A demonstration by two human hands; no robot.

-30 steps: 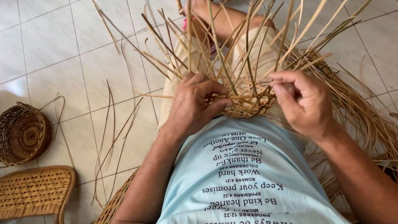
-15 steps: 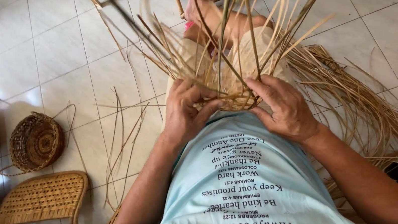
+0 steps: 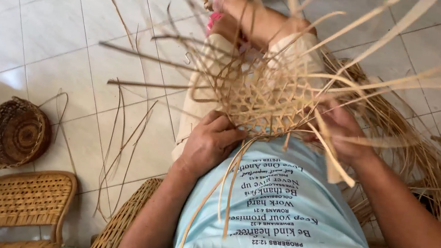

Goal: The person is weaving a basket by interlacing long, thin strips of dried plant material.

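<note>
Two hands tilt a half-woven cane basket base up over the lap.

The left hand point(image 3: 210, 142) clamps the near rim of the woven base point(image 3: 260, 98), fingers curled shut on it; the right hand point(image 3: 342, 136), half hidden behind loose strips point(image 3: 382, 82), appears closed on the far edge. A second ago the base lay flatter and lower; now its open lattice faces the camera. Left of the base sit a small round basket point(image 3: 15, 132) and a woven stool point(image 3: 15, 200).
</note>
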